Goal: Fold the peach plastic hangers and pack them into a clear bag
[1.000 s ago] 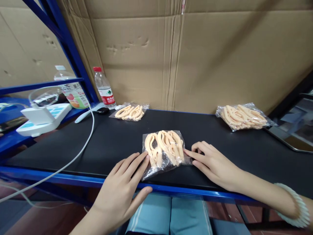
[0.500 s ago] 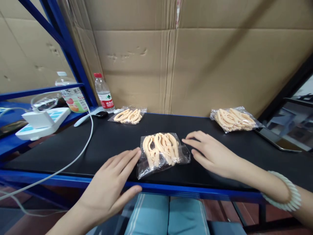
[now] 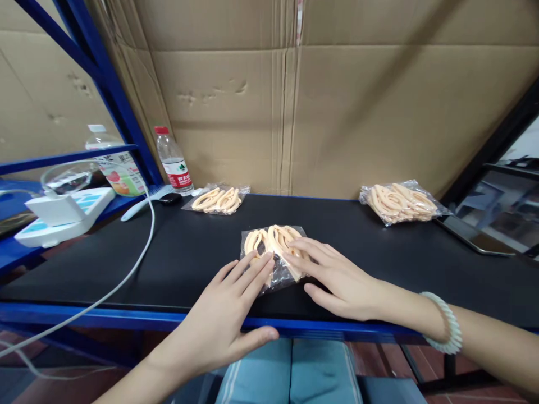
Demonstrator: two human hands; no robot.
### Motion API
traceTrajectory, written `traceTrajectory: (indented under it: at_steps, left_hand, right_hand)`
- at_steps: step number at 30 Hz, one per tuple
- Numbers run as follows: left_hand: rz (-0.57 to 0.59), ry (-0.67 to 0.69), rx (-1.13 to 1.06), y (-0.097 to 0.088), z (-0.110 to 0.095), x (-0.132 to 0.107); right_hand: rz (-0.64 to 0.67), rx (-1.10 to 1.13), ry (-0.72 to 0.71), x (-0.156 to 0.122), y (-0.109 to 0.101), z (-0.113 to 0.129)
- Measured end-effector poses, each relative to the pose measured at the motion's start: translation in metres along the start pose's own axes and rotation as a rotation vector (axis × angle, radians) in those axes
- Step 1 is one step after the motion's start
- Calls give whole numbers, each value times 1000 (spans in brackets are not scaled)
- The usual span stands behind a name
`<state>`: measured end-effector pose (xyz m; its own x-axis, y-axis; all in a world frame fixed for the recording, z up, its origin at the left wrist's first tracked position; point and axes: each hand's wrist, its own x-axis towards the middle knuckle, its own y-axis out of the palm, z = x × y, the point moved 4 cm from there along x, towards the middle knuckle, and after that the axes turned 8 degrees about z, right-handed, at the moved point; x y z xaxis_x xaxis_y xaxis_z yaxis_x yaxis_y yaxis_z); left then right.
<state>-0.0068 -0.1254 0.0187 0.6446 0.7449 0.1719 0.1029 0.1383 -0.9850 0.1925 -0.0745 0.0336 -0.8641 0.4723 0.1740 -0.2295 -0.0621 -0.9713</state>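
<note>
A clear plastic bag of peach-coloured looped pieces (image 3: 275,238) lies flat on the black tabletop in front of me. My left hand (image 3: 229,306) reaches over its left and near part, fingers stretched out and thumb apart. From the other side, my right hand (image 3: 337,278) lays its extended fingers over the bag's right part. Both hands look to be resting on the bag, and neither is wrapped round it. The fingers hide the bag's lower left and right portions. I cannot tell exactly what the looped pieces are.
Similar bags stand back left (image 3: 218,199) and back right (image 3: 398,203). A red-capped water bottle (image 3: 174,163), a pale blue brush (image 3: 141,207) and a white power strip (image 3: 67,219) with a cable (image 3: 137,264) are on the left. A tablet-like device (image 3: 471,238) lies right. Cardboard (image 3: 236,112) rises behind.
Both hands have moved inward from beside the bag to over it, the left going rightward and the right going leftward. The bag stays in about the same place.
</note>
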Motion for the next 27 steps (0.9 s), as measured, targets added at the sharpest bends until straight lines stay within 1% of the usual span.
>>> traceTrajectory:
  at_steps: [3,10,15,18,20,21,23,25,26,27]
  left_hand:
    - [2,-5,-1,1,0,-2]
    - [32,-7,36,3,0,-8]
    - [-15,-17,120,10,1,-20]
    - [-45,-21,193,15,1,-28]
    - [-78,-12,239,17,0,-32]
    - [-98,-7,261,17,0,-33]
    - [-142,-9,286,15,-1,-35]
    - [-178,-31,272,14,0,-37]
    - [-195,-42,252,13,1,-38]
    - [-210,-48,228,13,1,-39]
  right_hand:
    - [19,33,42,-8,2,-8]
    - [153,87,91,-23,12,-22]
    - [251,50,119,-38,13,-27]
    - [275,45,117,-46,12,-25]
    - [228,37,133,-49,12,-24]
    - [172,32,152,-49,11,-24]
    - [6,20,195,-50,9,-24]
    - [-138,0,187,-50,5,-21]
    - [-163,-13,156,-49,4,-18]
    - [-153,-27,117,-47,3,-15]
